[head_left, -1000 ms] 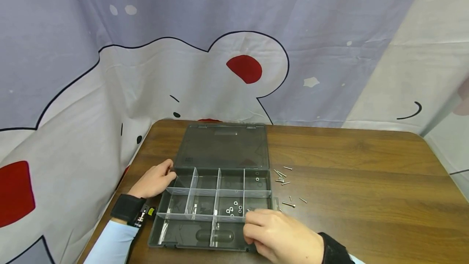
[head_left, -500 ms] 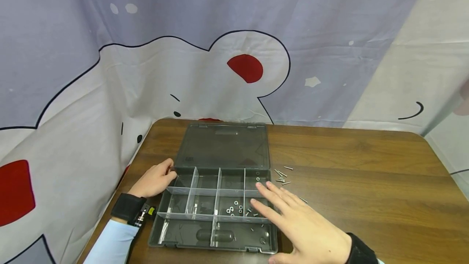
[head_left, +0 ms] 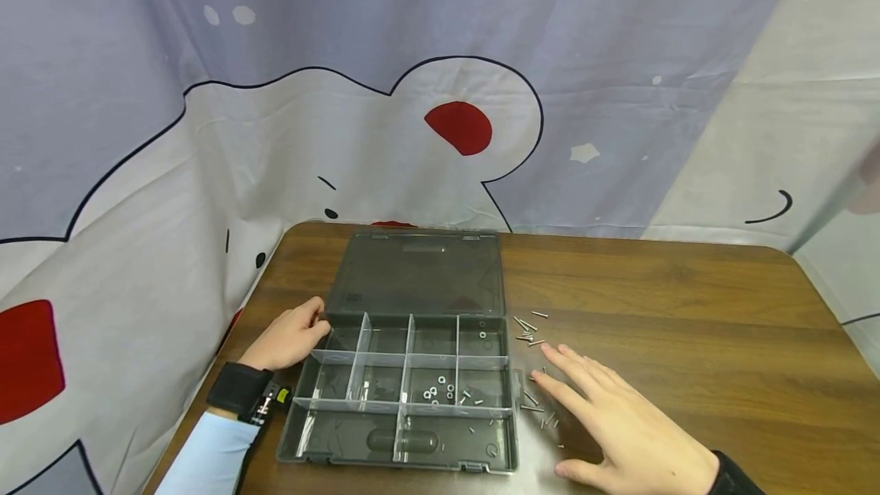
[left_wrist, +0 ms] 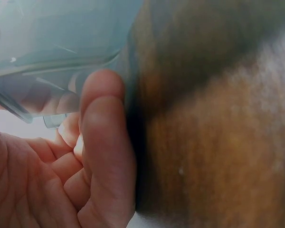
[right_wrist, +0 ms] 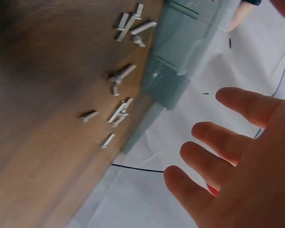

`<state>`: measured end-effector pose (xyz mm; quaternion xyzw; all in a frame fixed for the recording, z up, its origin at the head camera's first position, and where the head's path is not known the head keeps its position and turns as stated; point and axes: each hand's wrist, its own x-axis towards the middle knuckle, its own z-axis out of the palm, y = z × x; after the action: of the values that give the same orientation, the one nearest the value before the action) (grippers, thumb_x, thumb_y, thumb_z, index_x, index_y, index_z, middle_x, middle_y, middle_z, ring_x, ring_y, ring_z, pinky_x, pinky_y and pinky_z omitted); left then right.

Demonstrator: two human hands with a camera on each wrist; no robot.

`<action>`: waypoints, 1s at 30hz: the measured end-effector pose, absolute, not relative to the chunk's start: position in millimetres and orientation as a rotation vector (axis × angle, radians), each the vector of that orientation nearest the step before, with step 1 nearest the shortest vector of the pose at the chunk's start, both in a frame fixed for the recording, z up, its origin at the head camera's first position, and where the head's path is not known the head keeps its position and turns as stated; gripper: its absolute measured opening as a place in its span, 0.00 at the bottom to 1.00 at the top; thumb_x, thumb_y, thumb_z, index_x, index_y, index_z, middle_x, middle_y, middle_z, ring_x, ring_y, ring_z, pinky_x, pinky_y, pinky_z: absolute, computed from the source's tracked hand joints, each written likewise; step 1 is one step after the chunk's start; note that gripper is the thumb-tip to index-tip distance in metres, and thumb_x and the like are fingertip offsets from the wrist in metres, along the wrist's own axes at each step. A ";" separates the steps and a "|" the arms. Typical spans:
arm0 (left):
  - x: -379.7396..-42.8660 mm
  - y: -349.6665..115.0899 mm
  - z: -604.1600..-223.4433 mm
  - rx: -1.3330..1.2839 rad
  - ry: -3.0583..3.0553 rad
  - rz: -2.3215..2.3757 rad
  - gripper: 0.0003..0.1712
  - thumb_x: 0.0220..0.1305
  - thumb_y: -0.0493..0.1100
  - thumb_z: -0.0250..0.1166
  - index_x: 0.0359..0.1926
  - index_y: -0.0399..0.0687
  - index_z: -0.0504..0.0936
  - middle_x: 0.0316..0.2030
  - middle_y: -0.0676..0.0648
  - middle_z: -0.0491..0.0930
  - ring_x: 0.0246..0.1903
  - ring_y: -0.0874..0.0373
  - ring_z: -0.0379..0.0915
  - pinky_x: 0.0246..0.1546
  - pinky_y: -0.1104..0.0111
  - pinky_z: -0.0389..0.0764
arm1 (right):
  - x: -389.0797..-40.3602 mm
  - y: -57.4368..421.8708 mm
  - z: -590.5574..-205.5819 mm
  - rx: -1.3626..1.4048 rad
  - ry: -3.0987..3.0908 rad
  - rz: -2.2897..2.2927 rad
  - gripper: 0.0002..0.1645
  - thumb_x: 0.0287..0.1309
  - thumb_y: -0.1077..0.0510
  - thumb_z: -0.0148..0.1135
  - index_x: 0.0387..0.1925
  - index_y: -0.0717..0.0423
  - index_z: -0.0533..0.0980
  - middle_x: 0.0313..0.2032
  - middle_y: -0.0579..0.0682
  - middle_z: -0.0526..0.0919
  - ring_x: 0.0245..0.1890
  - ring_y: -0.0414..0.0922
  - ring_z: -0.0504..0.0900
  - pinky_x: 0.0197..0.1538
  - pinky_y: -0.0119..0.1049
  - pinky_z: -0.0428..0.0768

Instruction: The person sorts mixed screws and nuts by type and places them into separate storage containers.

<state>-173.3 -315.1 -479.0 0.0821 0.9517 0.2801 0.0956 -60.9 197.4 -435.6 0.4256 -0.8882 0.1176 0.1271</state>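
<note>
A grey translucent compartment box (head_left: 342,434) lies on the table with its lid (head_left: 419,273) folded back. My left hand (head_left: 292,337) grips the box's left side near the hinge. In the left wrist view, its thumb (left_wrist: 107,142) lies against the box wall. My right hand (head_left: 626,426) hovers over the table right of the box, fingers spread, holding nothing. Beside it lie loose screws (head_left: 531,408), with another group of screws (head_left: 525,325) farther back. Several nuts (head_left: 442,380) sit in a middle compartment, and small screws (head_left: 466,396) in the compartment to its right.
The wooden table (head_left: 687,319) extends right of the box. A patterned curtain (head_left: 289,136) hangs behind the table and along its left side. Clear dividers (head_left: 433,361) split the box into several compartments; the top right one holds a couple of small nuts (head_left: 483,334).
My right hand was curled over the box's front right corner. It has spread its fingers and moved right, off the box, uncovering screws there. My left hand has stayed in place.
</note>
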 end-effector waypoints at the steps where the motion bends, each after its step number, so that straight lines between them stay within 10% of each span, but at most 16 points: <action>1: -173.5 -315.3 -479.3 0.244 2.822 0.832 0.07 0.71 0.42 0.54 0.36 0.47 0.65 0.23 0.51 0.63 0.19 0.57 0.59 0.25 0.67 0.60 | -60.1 198.9 -437.0 1.228 -2.597 0.339 0.60 0.45 0.31 0.78 0.75 0.51 0.67 0.79 0.55 0.60 0.73 0.56 0.70 0.79 0.29 0.40; 9: -173.7 -316.0 -479.6 0.245 2.825 0.833 0.07 0.71 0.41 0.54 0.35 0.47 0.65 0.23 0.51 0.63 0.19 0.57 0.59 0.25 0.67 0.59 | -59.7 201.0 -450.1 1.240 -2.563 0.379 0.33 0.44 0.43 0.81 0.53 0.45 0.81 0.55 0.39 0.78 0.50 0.36 0.77 0.55 0.33 0.71; 16: -173.7 -316.5 -479.6 0.237 2.824 0.832 0.07 0.71 0.42 0.54 0.35 0.47 0.65 0.23 0.51 0.63 0.20 0.57 0.59 0.26 0.67 0.59 | -57.2 195.6 -464.4 1.319 -2.506 0.462 0.20 0.39 0.56 0.82 0.35 0.41 0.81 0.34 0.31 0.72 0.36 0.30 0.71 0.46 0.26 0.68; 30: -173.6 -314.8 -477.8 0.245 2.832 0.819 0.07 0.71 0.42 0.54 0.35 0.48 0.65 0.23 0.52 0.63 0.19 0.58 0.59 0.25 0.68 0.59 | -51.1 181.2 -472.3 1.200 -2.748 0.400 0.17 0.46 0.63 0.76 0.19 0.43 0.75 0.24 0.32 0.67 0.22 0.28 0.63 0.27 0.26 0.66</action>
<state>-173.6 -314.8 -477.8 0.0825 0.9533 0.2756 0.0916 -51.1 181.2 -472.3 0.3960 -0.9069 0.1319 0.0584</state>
